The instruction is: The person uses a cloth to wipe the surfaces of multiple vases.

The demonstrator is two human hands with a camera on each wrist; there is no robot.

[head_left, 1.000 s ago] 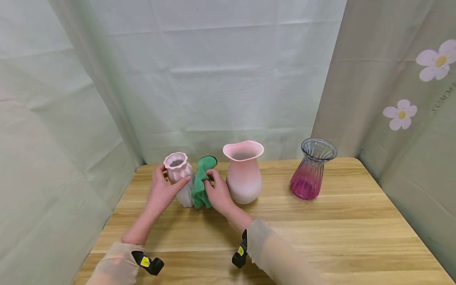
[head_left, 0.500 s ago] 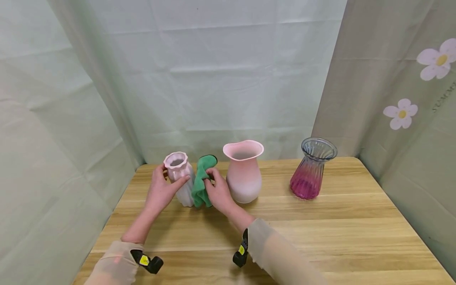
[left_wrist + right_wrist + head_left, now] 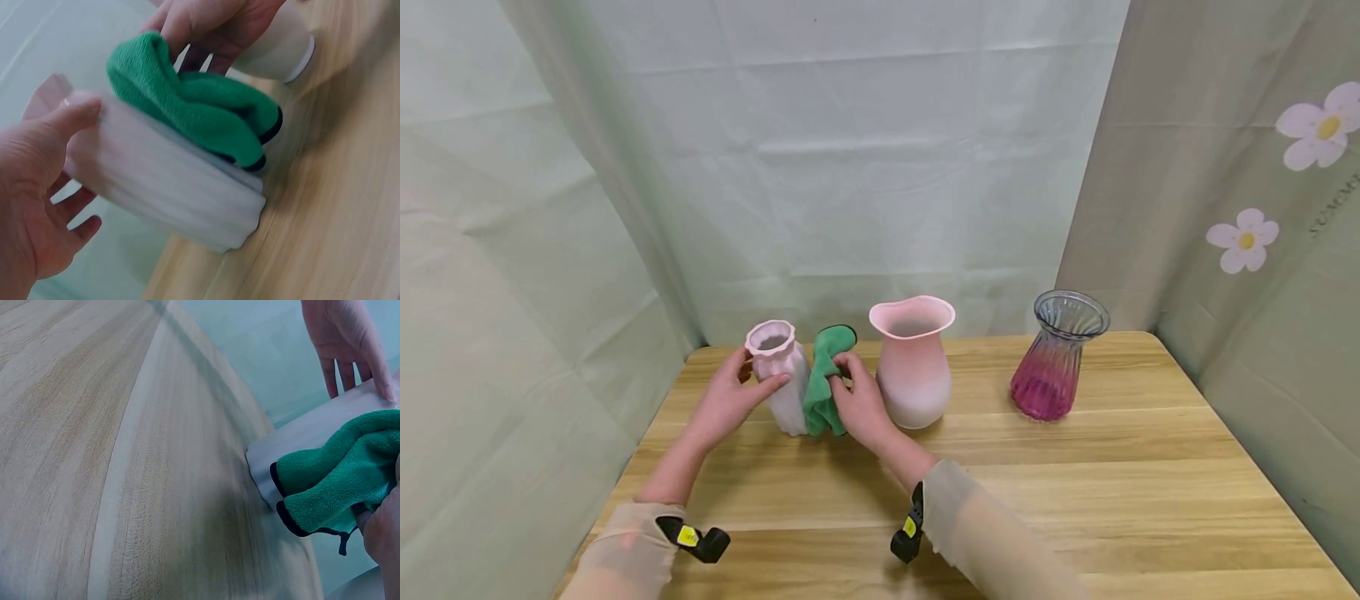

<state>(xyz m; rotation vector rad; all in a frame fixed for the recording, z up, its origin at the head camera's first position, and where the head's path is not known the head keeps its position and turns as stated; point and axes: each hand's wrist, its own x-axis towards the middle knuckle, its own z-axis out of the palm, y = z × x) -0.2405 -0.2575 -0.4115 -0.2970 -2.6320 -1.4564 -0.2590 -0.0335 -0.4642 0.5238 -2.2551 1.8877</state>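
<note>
A pale pink-white ribbed vase [image 3: 786, 387] with a scalloped rim stands at the left of the table. My left hand [image 3: 727, 400] is round its upper part, thumb on the near side and fingers partly hidden behind; in the left wrist view some fingers show apart from the vase. Between thumb and fingers, my right hand [image 3: 861, 404] pinches a green cloth [image 3: 823, 387] with dark edging. The cloth lies against the right side of this vase, hanging in folds. In the right wrist view the cloth [image 3: 344, 472] covers part of the vase's side.
Close to the right hand stands a larger pink-to-white vase [image 3: 916, 375] with a wavy rim. Farther right is a ribbed glass vase [image 3: 1052, 367], grey-blue above and magenta below. The wooden table [image 3: 1075, 508] meets pale curtains [image 3: 880, 167] at its back and sides.
My left wrist has shifted left, and the thumb has slid slightly left and down on the ribbed vase. The right hand, the cloth and the vases look nearly unmoved.
</note>
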